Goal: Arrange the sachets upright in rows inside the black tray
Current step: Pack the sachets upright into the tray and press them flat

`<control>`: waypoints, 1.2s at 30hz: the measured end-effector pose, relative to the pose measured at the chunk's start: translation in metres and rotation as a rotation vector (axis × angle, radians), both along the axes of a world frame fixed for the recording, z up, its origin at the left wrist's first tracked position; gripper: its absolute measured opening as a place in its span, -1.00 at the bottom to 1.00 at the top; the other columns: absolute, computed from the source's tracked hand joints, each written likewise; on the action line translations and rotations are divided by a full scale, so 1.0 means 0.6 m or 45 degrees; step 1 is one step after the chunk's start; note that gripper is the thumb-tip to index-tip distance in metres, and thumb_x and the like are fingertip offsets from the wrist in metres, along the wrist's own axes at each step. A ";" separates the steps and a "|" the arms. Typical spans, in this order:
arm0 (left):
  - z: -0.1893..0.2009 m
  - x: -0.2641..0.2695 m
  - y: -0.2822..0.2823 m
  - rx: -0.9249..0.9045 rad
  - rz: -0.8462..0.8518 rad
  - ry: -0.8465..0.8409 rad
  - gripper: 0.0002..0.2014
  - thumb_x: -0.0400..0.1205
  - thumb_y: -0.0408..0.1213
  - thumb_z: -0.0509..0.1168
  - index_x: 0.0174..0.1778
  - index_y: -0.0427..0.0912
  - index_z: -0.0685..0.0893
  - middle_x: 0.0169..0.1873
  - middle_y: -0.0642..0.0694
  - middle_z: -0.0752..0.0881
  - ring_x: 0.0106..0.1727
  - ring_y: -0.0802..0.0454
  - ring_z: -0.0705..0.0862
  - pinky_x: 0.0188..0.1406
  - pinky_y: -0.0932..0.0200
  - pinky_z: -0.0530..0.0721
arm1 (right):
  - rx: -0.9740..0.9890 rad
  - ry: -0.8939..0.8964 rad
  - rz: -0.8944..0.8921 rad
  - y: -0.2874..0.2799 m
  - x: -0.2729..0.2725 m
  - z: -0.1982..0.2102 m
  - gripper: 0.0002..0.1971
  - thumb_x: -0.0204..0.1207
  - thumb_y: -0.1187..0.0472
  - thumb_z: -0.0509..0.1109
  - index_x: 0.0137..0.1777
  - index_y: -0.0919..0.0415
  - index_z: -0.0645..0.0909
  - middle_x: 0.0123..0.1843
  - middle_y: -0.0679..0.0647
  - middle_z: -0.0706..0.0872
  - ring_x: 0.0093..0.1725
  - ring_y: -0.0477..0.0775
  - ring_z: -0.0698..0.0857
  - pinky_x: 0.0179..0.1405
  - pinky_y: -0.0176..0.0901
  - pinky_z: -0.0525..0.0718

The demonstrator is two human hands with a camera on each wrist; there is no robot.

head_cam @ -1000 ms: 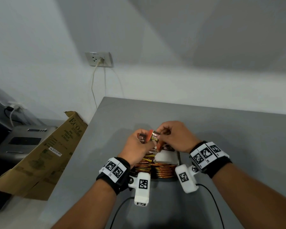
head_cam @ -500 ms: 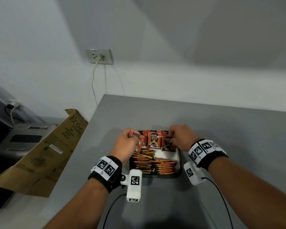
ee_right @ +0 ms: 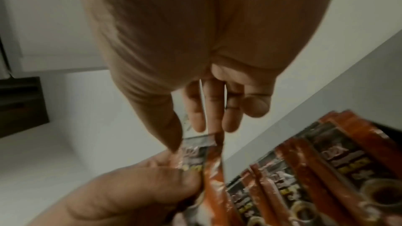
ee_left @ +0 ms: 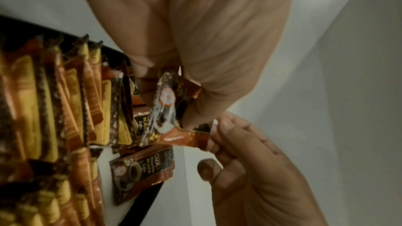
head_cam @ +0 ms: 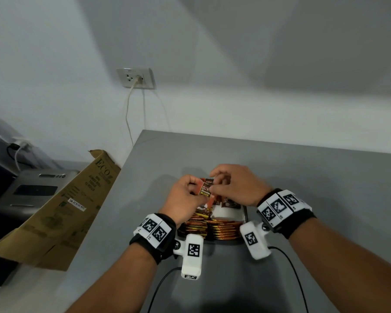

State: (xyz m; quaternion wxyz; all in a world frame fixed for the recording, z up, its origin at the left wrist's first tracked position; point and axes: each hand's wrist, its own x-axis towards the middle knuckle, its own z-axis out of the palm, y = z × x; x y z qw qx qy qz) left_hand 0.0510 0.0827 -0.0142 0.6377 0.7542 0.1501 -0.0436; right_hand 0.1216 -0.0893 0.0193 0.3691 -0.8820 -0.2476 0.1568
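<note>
Both hands have lifted from the black tray (head_cam: 245, 213) on the bench, left hand (head_cam: 183, 198) and right hand (head_cam: 237, 184) now pinching one sachet (head_cam: 205, 190) above it, probably straightening it for the back row.

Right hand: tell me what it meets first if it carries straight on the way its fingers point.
The right hand points toward the left hand. It already pinches the top of the raised sachet, so that comes first, with the left hand's fingers just behind. Depth beyond is unclear.
</note>
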 end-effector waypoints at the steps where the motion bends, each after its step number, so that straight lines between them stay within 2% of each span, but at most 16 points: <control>1: 0.003 0.002 -0.005 -0.010 -0.003 -0.005 -0.63 0.42 -0.67 0.49 0.00 -0.21 0.60 -0.13 -0.32 0.83 -0.22 -0.19 0.79 -0.14 -0.05 0.77 | -0.023 0.012 0.037 0.008 -0.002 0.004 -0.82 0.46 0.16 0.57 0.06 0.02 0.76 -0.17 -0.12 0.81 -0.21 -0.21 0.75 -0.13 -0.32 0.73; 4: 0.005 0.005 -0.004 0.006 0.054 0.002 -0.64 0.46 -0.59 0.51 0.03 -0.16 0.59 -0.12 -0.21 0.83 -0.18 -0.12 0.80 -0.09 -0.04 0.78 | -0.082 -0.078 -0.039 0.018 0.010 0.000 -0.86 0.50 0.30 0.52 -0.08 0.03 0.78 -0.26 -0.11 0.80 -0.27 -0.20 0.77 -0.12 -0.31 0.74; 7: -0.005 0.004 0.020 0.071 0.161 0.075 -0.72 0.56 -0.52 0.36 0.05 -0.06 0.59 0.01 -0.14 0.79 -0.13 -0.10 0.76 -0.01 -0.22 0.77 | -0.192 -0.050 -0.096 0.018 0.027 -0.017 -0.84 0.58 0.35 0.42 -0.05 0.05 0.72 -0.20 -0.03 0.82 -0.27 -0.15 0.80 -0.14 -0.18 0.81; 9: -0.009 0.000 0.036 0.114 0.174 0.103 -0.76 0.60 -0.49 0.31 0.05 -0.05 0.59 0.02 -0.16 0.78 -0.06 -0.11 0.77 0.07 -0.26 0.78 | -0.316 -0.077 -0.052 0.021 0.032 -0.037 -0.77 0.60 0.38 0.37 -0.10 -0.02 0.65 -0.14 0.00 0.80 -0.26 -0.09 0.80 -0.16 -0.14 0.82; 12: -0.009 -0.008 0.049 0.149 0.162 0.127 -0.75 0.61 -0.53 0.26 0.04 -0.07 0.58 -0.03 -0.16 0.79 0.03 -0.12 0.79 0.11 -0.20 0.78 | -0.407 -0.093 -0.043 0.028 0.032 -0.062 -0.70 0.58 0.41 0.33 -0.19 -0.06 0.60 -0.13 0.01 0.74 -0.25 -0.01 0.79 -0.22 -0.05 0.84; 15: -0.010 -0.018 0.058 0.193 0.141 0.138 -0.71 0.59 -0.56 0.23 0.01 -0.04 0.57 -0.08 -0.12 0.80 0.04 -0.06 0.78 0.12 -0.14 0.77 | -0.437 -0.030 -0.021 0.036 0.031 -0.069 -0.73 0.56 0.49 0.25 -0.09 0.10 0.64 -0.13 0.09 0.73 -0.21 0.12 0.79 -0.25 -0.01 0.83; 18: -0.011 -0.026 0.061 0.221 0.117 0.147 -0.71 0.57 -0.57 0.27 0.00 -0.04 0.56 -0.07 -0.13 0.79 0.03 -0.04 0.77 0.12 -0.10 0.75 | -0.454 -0.027 0.006 0.040 0.032 -0.071 -0.75 0.54 0.53 0.23 -0.05 0.19 0.63 -0.15 0.15 0.74 -0.18 0.19 0.80 -0.15 0.13 0.84; 22: -0.018 -0.031 0.058 0.284 0.068 0.152 -0.67 0.50 -0.57 0.37 0.04 -0.08 0.57 -0.04 -0.13 0.74 0.07 -0.06 0.73 0.14 -0.06 0.73 | -0.454 -0.059 0.008 0.044 0.033 -0.076 -0.72 0.52 0.57 0.19 -0.06 0.23 0.63 -0.17 0.17 0.73 -0.19 0.22 0.79 -0.19 0.15 0.84; 25: -0.023 -0.037 0.054 0.313 0.025 0.160 -0.63 0.47 -0.58 0.42 0.06 -0.08 0.56 -0.04 -0.11 0.71 0.06 -0.06 0.70 0.13 -0.01 0.70 | -0.464 -0.089 0.002 0.045 0.033 -0.078 -0.75 0.55 0.52 0.25 -0.04 0.18 0.65 -0.09 0.13 0.72 -0.18 0.13 0.75 -0.15 0.07 0.83; 28: -0.029 -0.042 0.053 0.346 0.014 0.154 -0.60 0.46 -0.55 0.46 0.08 -0.06 0.55 -0.03 -0.07 0.68 0.01 0.02 0.67 0.03 0.11 0.68 | -0.426 -0.176 -0.001 0.045 0.026 -0.064 -0.87 0.58 0.34 0.39 0.04 0.16 0.71 0.02 0.07 0.70 -0.03 0.04 0.67 0.02 -0.07 0.73; 30: -0.034 -0.044 0.052 0.366 0.031 0.139 -0.61 0.46 -0.51 0.49 0.07 -0.04 0.55 -0.03 -0.08 0.68 -0.03 0.04 0.68 0.01 0.05 0.72 | -0.334 -0.169 0.041 0.045 0.015 -0.048 -0.90 0.54 0.21 0.46 0.02 0.13 0.73 0.02 0.00 0.69 0.00 -0.01 0.66 0.07 -0.12 0.69; 33: -0.041 -0.044 0.051 0.395 0.051 0.127 -0.63 0.47 -0.46 0.51 0.07 -0.06 0.55 -0.04 -0.11 0.66 -0.10 0.06 0.65 -0.06 0.06 0.70 | -0.332 -0.037 0.263 0.051 -0.007 -0.036 -0.73 0.49 0.09 0.52 0.16 0.12 0.75 0.08 -0.02 0.77 0.03 -0.03 0.73 0.10 -0.11 0.71; 36: -0.047 -0.041 0.051 0.410 0.069 0.140 -0.63 0.48 -0.40 0.53 0.06 -0.03 0.54 -0.05 -0.10 0.66 -0.06 0.00 0.68 -0.07 0.02 0.72 | -0.408 -0.023 0.379 0.058 -0.018 -0.048 -0.60 0.48 0.07 0.52 0.31 0.15 0.70 0.15 0.03 0.77 0.07 0.02 0.74 0.07 -0.12 0.71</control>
